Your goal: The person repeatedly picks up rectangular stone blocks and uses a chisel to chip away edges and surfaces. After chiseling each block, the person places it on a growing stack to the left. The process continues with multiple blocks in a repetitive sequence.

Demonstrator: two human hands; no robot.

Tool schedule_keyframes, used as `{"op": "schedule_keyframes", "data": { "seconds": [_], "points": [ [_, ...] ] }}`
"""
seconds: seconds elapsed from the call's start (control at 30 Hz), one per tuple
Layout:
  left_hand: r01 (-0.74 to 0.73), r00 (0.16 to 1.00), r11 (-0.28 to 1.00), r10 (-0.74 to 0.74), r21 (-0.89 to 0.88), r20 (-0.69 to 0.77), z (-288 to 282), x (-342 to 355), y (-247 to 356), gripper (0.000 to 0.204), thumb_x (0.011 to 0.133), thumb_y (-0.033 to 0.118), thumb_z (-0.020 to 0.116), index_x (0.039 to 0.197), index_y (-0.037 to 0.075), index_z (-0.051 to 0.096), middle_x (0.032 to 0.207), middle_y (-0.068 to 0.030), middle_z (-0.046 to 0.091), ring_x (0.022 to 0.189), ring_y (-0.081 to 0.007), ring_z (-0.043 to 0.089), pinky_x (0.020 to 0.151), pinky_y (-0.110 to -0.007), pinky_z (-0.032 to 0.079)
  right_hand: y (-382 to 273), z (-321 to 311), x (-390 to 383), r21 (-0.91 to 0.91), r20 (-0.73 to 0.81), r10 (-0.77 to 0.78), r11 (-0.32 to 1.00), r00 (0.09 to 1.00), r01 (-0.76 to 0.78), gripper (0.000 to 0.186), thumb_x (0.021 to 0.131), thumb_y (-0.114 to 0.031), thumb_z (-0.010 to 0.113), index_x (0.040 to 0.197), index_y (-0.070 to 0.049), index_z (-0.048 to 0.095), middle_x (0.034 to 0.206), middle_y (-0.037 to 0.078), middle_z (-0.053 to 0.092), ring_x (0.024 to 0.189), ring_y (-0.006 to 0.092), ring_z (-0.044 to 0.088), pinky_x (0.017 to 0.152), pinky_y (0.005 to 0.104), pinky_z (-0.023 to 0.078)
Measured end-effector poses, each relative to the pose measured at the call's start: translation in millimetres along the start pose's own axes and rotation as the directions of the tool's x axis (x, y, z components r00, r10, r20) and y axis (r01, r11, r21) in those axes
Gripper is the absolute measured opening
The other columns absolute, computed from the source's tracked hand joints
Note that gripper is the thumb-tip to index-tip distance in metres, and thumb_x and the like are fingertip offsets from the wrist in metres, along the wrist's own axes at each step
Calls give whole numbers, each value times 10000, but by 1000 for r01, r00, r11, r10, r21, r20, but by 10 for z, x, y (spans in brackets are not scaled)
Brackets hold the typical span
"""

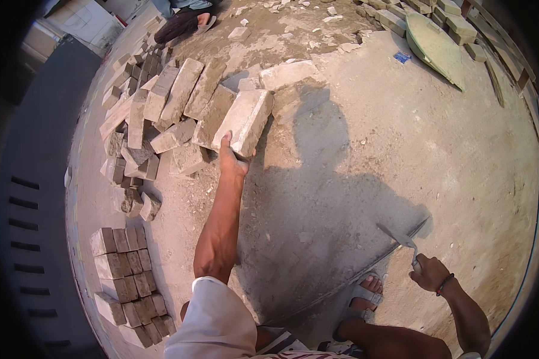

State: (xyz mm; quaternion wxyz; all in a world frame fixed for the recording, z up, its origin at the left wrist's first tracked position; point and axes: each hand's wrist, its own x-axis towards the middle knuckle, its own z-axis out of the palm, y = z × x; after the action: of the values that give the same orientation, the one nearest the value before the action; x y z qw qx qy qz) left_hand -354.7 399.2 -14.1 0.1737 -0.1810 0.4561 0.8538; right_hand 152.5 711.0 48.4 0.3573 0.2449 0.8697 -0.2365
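My left hand (233, 163) grips the near end of a pale brick (244, 121), its thumb on top and the fingers hidden underneath. That brick is at the right edge of a loose brick pile (176, 102); whether it still rests on the pile I cannot tell. In my right hand (430, 274) is a trowel (403, 240), fingers wrapped round its handle. The blade points up and left, over the ground beside a thin straight dark line. My sandalled foot (368, 293) stands just left of the right hand.
At the lower left stands a neat brick stack (126, 281). A shallow round pan (432, 51) lies at the upper right near more bricks (460, 27) and a small blue packet (402, 57). Another person (188, 18) is at the top left. Rubble covers the far ground.
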Motion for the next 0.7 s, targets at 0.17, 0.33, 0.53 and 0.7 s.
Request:
{"op": "schedule_keyframes", "data": {
  "seconds": [0.17,0.33,0.53,0.7],
  "points": [
    [-306,949,561,240,769,202,-203,-895,1055,606,734,237,820,1209,-34,558,1104,-150,671,964,-287,672,807,-403,543,-180,6,-14,-109,-41,-90,990,995,85,423,826,-309,693,1075,-6,534,820,279,667,816,457,669,754,532,531],
    [-397,847,-373,204,839,492,-482,-1866,1572,746,597,330,900,1126,-71,559,952,-220,678,902,-300,684,802,-365,519,-927,-108,-51,-82,-162,-249,968,955,239,415,835,-223,685,1110,27,502,802,294,656,800,481,652,715,517,523],
    [-152,968,-277,152,949,199,-1510,-2692,1716,763,618,355,907,1132,-41,506,871,-187,651,860,-325,671,781,-400,515,-2218,-141,-229,-83,-60,-474,880,879,469,377,851,-174,657,1113,38,488,770,285,641,785,478,645,708,505,505],
    [-267,891,-128,346,955,295,-2287,-3071,1445,742,636,266,894,1185,-13,480,985,-205,640,914,-347,662,802,-420,518,-3050,-21,-354,-39,-20,-638,770,770,637,324,873,-163,651,1061,31,473,702,272,595,692,478,617,632,494,470]
  ]
}}
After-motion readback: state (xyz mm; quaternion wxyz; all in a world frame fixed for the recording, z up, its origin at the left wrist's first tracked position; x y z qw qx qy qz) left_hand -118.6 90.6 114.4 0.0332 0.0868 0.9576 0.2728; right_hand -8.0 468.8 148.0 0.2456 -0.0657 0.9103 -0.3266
